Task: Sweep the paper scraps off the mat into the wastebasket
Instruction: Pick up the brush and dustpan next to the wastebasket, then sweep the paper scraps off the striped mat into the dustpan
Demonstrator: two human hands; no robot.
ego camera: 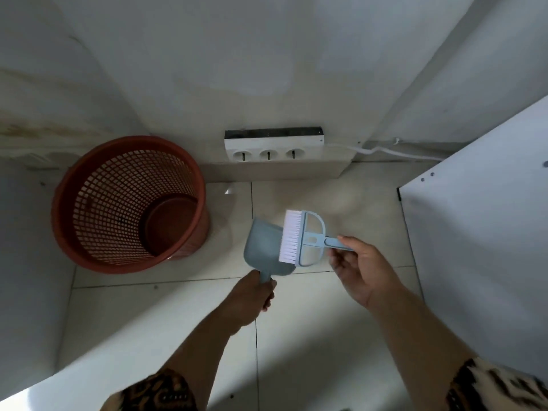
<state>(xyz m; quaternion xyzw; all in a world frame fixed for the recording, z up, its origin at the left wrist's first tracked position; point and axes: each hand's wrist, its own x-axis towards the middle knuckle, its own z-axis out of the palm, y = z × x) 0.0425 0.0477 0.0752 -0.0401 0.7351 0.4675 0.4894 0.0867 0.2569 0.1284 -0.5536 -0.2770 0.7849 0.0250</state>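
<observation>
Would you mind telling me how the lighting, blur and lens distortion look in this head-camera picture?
Head view: dim, flat light, with a brighter patch at the lower left corner. Head view: the wide-angle lens bows the wall edges and floor joints. Head view: the left hand on the dustpan handle is slightly motion-blurred; the brush bristles and wastebasket look sharp.

It looked like a corner of a home: a pale tiled floor (296, 321), stained painted walls (207, 69), a power strip (272, 148) with three sockets at the wall's foot, and a red mesh wastebasket (103, 209) nearby.
</observation>
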